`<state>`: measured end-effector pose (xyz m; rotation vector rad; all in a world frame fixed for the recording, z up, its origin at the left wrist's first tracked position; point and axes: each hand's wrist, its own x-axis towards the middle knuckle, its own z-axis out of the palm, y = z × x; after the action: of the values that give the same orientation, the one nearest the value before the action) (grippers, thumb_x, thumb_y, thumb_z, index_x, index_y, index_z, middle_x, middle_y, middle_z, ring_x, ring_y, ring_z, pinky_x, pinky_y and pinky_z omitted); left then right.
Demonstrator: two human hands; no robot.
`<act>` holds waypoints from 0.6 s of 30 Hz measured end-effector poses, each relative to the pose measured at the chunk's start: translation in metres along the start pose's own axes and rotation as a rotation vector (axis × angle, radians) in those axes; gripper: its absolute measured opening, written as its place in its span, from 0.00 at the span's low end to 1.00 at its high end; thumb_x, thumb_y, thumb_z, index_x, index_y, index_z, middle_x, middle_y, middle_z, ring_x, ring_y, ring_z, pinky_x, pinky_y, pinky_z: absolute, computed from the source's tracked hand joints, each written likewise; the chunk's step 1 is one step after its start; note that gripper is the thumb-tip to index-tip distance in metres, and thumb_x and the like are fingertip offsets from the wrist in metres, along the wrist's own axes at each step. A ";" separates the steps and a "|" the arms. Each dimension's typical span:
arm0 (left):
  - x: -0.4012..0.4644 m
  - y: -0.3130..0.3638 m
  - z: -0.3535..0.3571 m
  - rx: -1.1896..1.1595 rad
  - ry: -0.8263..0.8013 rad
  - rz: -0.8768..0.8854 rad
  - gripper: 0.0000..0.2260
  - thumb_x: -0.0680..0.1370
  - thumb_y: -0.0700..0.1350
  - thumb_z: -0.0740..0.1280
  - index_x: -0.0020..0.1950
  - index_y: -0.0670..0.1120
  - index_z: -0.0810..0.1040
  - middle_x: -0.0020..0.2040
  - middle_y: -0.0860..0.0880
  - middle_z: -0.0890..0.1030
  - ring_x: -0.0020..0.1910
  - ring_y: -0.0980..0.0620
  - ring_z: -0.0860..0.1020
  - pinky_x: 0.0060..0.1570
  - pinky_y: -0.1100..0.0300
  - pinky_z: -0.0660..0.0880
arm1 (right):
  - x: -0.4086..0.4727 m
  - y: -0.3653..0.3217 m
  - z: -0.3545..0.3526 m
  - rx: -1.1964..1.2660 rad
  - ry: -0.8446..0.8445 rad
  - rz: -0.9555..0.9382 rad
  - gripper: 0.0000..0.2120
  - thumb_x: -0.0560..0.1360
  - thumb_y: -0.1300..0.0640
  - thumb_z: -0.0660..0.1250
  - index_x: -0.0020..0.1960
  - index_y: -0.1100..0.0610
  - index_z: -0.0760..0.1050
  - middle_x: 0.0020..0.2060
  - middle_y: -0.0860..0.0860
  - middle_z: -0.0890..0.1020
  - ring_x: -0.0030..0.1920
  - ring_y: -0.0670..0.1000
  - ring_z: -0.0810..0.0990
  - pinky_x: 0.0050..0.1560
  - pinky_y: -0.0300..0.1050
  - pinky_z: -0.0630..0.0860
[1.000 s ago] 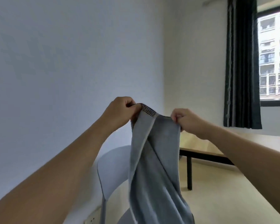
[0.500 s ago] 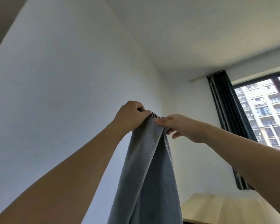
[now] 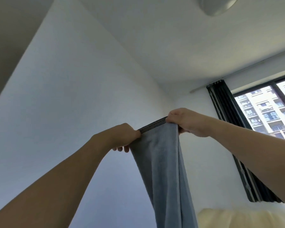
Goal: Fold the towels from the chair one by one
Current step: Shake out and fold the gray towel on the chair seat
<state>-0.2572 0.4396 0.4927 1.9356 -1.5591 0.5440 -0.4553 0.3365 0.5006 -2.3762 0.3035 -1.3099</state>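
A grey-blue towel [image 3: 163,170] with a dark striped band along its top edge hangs in the air in front of me. My left hand [image 3: 122,135] pinches the left end of that striped edge. My right hand [image 3: 184,120] grips the right end, a little higher. The edge is stretched taut between the two hands, and the rest of the towel falls in long folds out of the bottom of the view. The chair is out of view.
A white wall fills the left and middle. A dark curtain [image 3: 237,145] hangs beside a window [image 3: 270,112] at the right. The pale wooden table top [image 3: 237,218] shows at the bottom right. A ceiling lamp [image 3: 219,5] is overhead.
Both hands rose with the towel and the view tilted up to the ceiling. The right hand slid right along the striped edge, pulling it taut. The chair dropped out of view.
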 end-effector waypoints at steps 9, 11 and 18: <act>-0.008 0.020 -0.016 -0.377 0.406 0.348 0.15 0.78 0.47 0.66 0.41 0.36 0.81 0.36 0.42 0.80 0.34 0.50 0.74 0.36 0.57 0.71 | -0.015 -0.003 -0.041 0.343 -0.024 -0.023 0.10 0.80 0.60 0.59 0.45 0.63 0.76 0.37 0.55 0.80 0.33 0.47 0.81 0.37 0.39 0.81; -0.008 0.025 -0.023 -0.616 0.376 0.362 0.11 0.77 0.45 0.67 0.41 0.38 0.81 0.40 0.43 0.81 0.40 0.50 0.78 0.42 0.55 0.76 | -0.015 -0.008 -0.052 0.447 -0.085 0.013 0.10 0.80 0.61 0.59 0.48 0.64 0.77 0.37 0.54 0.82 0.33 0.47 0.82 0.38 0.38 0.80; 0.017 0.025 -0.002 -1.101 0.264 0.160 0.03 0.76 0.40 0.68 0.43 0.41 0.77 0.41 0.45 0.78 0.41 0.49 0.76 0.44 0.55 0.75 | 0.003 0.002 -0.055 0.207 -0.199 0.175 0.15 0.74 0.51 0.63 0.50 0.63 0.78 0.35 0.52 0.79 0.33 0.47 0.75 0.36 0.38 0.76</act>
<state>-0.2778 0.4253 0.5102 0.8705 -1.3837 -0.0455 -0.4996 0.3201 0.5283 -2.2268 0.2943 -0.9684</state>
